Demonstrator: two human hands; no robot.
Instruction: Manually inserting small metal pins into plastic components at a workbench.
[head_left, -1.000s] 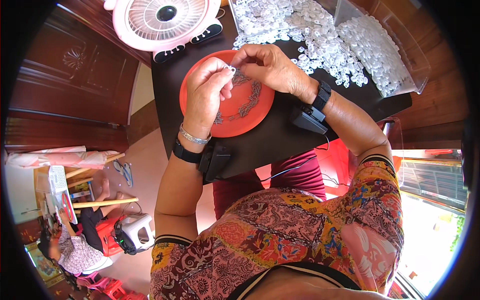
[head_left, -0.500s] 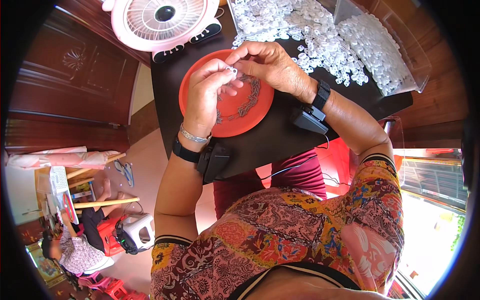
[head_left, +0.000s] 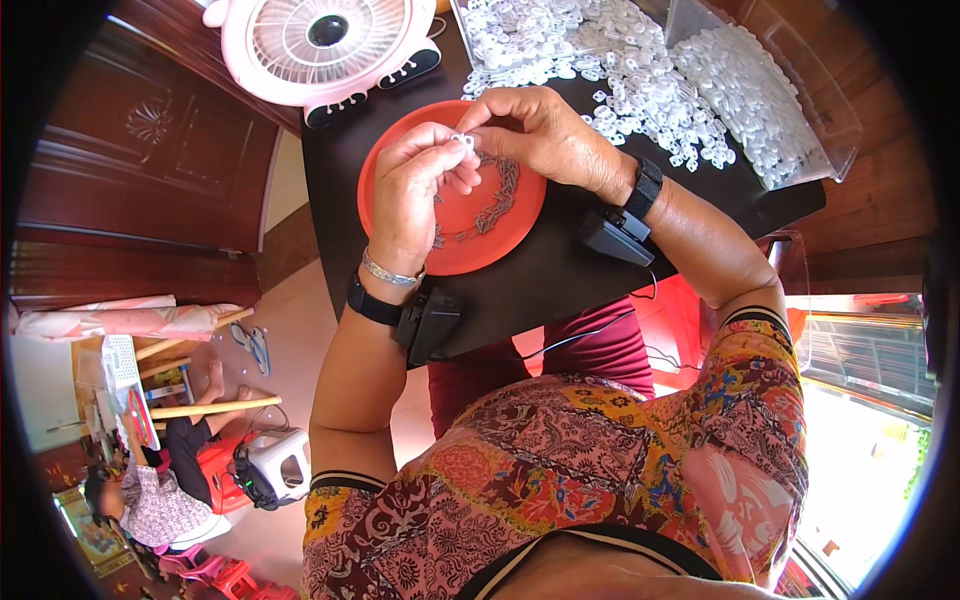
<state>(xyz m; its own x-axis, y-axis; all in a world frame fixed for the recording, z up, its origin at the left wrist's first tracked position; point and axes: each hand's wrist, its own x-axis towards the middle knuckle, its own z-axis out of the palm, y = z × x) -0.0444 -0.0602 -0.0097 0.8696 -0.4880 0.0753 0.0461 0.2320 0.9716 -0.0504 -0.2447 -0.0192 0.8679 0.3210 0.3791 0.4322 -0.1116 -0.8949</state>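
Both my hands meet over a round orange-red tray (head_left: 470, 258) on the dark table. Between thumb and forefinger, my left hand (head_left: 412, 185) pinches a small white plastic piece with holes (head_left: 464, 141). My right hand (head_left: 535, 135) comes in from the right, its thumb and forefinger closed at the top of that same piece. Whether a small pin is in the right fingertips is too small to make out. On the tray lie many little grey metal pins or screws (head_left: 495, 208), partly covered by my left hand.
A heap of white plastic pieces (head_left: 640, 100) spreads over the back of the table (head_left: 530, 300), beside a clear bin (head_left: 745, 100) full of them. A pink fan (head_left: 330, 50) stands at the back left. Another person (head_left: 165, 500) sits at the far left.
My right hand has shifted slightly down and its fingertips have come onto the white piece. My left hand has barely moved. The seated person's arm has moved a little.
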